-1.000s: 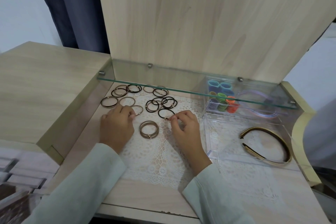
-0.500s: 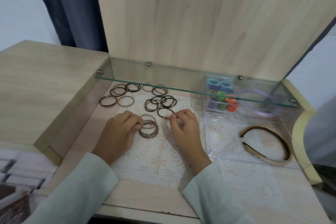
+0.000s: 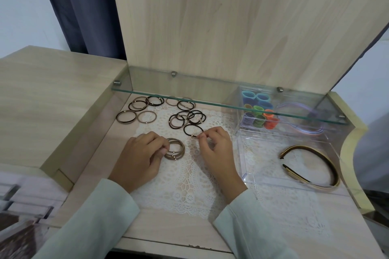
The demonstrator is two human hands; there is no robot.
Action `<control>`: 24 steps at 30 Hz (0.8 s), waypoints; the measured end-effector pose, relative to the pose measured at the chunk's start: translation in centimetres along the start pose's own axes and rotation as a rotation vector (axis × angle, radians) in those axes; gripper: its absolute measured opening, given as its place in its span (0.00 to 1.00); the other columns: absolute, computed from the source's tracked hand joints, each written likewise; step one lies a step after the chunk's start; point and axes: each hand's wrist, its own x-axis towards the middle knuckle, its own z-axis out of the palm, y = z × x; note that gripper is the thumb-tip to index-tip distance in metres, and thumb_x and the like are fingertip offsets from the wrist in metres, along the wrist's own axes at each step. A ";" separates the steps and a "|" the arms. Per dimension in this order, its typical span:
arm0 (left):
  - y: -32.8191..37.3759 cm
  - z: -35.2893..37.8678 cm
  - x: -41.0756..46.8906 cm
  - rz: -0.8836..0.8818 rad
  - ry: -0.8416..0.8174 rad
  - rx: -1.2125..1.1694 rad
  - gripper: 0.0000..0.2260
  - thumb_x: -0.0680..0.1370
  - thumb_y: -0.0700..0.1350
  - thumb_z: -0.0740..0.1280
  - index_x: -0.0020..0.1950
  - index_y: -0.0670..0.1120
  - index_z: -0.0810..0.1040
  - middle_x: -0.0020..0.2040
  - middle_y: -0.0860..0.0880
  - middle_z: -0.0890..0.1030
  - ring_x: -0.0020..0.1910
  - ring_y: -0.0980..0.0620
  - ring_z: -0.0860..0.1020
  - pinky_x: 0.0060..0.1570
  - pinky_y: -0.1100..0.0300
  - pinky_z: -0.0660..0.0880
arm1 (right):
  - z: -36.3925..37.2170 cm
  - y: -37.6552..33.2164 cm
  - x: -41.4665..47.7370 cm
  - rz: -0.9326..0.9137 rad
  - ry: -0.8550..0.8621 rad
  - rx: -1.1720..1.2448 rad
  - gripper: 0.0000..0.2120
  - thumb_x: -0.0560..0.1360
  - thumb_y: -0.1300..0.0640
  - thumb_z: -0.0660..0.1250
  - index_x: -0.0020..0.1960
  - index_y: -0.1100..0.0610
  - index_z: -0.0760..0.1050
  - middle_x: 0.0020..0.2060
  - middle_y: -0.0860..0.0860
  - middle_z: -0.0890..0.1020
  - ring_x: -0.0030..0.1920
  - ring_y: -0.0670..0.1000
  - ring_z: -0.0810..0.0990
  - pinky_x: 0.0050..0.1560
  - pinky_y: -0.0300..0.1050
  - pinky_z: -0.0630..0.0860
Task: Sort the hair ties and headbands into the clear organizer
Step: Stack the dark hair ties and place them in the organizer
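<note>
Hair ties (image 3: 190,118), head view: mostly loose on the lace mat (image 3: 189,187) at the back left of the tabletop (image 3: 168,231), some under the glass shelf (image 3: 210,99). None of the brown and black lot in the clear organizer (image 3: 243,171) yet. Rear compartments there: small coloured ties (image 3: 259,120) and a purple headband (image 3: 303,131). Front compartment: tan headband (image 3: 311,149), lying flat.

Left hand (image 3: 140,160): fingers curled, tips pinching the near-left edge of a tan stack (image 3: 181,152) on the mat. A second ago up among the loose tan ties, well apart from the stack. Since brought down onto it, apparently with one more tie. Too fine to count.

Right hand (image 3: 214,149): thumb and forefinger pinched on a black tie (image 3: 185,130) near its bead, tie flat on the mat. Same pinch, same spot as a second ago.

Reading: grouping by colour before loading. Tan pile growing, black pile not begun. Organizer off to the right, apart from both hands. Nothing of this lot sorted yet, and many loose ties left.
</note>
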 end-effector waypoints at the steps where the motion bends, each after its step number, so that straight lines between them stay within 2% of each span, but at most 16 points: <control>1: 0.1 0.0 0.0 -0.003 -0.006 -0.011 0.04 0.77 0.46 0.62 0.47 0.53 0.75 0.44 0.57 0.77 0.39 0.54 0.75 0.38 0.56 0.71 | 0.0 0.0 0.0 0.003 0.002 0.002 0.11 0.75 0.53 0.62 0.43 0.57 0.82 0.41 0.45 0.77 0.51 0.49 0.74 0.51 0.28 0.64; 7: 0.3 -0.1 -0.1 -0.007 -0.024 -0.027 0.04 0.76 0.47 0.62 0.46 0.52 0.76 0.43 0.58 0.75 0.38 0.55 0.74 0.37 0.54 0.73 | 0.1 0.0 0.0 0.004 -0.004 -0.002 0.12 0.74 0.53 0.62 0.43 0.58 0.82 0.41 0.45 0.76 0.50 0.49 0.74 0.51 0.32 0.66; 12: 0.8 -0.5 0.3 -0.050 0.027 -0.067 0.06 0.74 0.47 0.62 0.47 0.51 0.78 0.44 0.58 0.77 0.41 0.55 0.76 0.39 0.52 0.74 | 0.2 0.0 -0.1 -0.003 -0.001 -0.053 0.12 0.75 0.52 0.62 0.44 0.58 0.82 0.42 0.46 0.77 0.51 0.49 0.72 0.51 0.27 0.63; 14: 0.8 -0.4 0.4 -0.097 0.071 -0.061 0.08 0.74 0.48 0.61 0.49 0.50 0.78 0.46 0.57 0.78 0.43 0.54 0.77 0.43 0.51 0.74 | 0.5 0.0 0.0 -0.040 -0.004 -0.135 0.09 0.75 0.54 0.63 0.45 0.57 0.81 0.43 0.46 0.77 0.50 0.49 0.71 0.52 0.34 0.66; 16: 0.5 -0.2 0.5 -0.165 0.106 -0.035 0.11 0.75 0.49 0.61 0.53 0.49 0.78 0.50 0.56 0.79 0.47 0.52 0.78 0.48 0.49 0.75 | 1.0 0.0 0.2 -0.100 0.015 -0.265 0.09 0.75 0.53 0.64 0.46 0.54 0.81 0.43 0.46 0.77 0.48 0.50 0.71 0.49 0.45 0.70; 18: 0.2 0.2 0.6 -0.267 0.105 0.024 0.14 0.76 0.50 0.59 0.57 0.48 0.78 0.54 0.52 0.79 0.53 0.49 0.79 0.53 0.46 0.75 | 1.3 0.1 0.7 -0.133 0.047 -0.380 0.09 0.74 0.52 0.64 0.48 0.52 0.82 0.44 0.47 0.77 0.47 0.50 0.72 0.46 0.50 0.72; 21: -0.1 0.6 0.5 -0.425 0.040 0.146 0.21 0.76 0.52 0.54 0.65 0.47 0.77 0.66 0.46 0.76 0.66 0.44 0.73 0.65 0.44 0.69 | 1.8 -0.1 1.9 -0.168 0.044 -0.465 0.08 0.74 0.53 0.67 0.52 0.49 0.82 0.46 0.49 0.77 0.48 0.53 0.72 0.47 0.50 0.71; 24: 0.1 0.7 0.6 -0.490 -0.072 0.197 0.26 0.77 0.52 0.52 0.73 0.48 0.70 0.75 0.47 0.67 0.75 0.45 0.64 0.73 0.44 0.58 | 2.3 -0.6 3.2 -0.236 -0.021 -0.495 0.10 0.74 0.55 0.70 0.54 0.50 0.82 0.47 0.52 0.77 0.49 0.55 0.72 0.47 0.50 0.72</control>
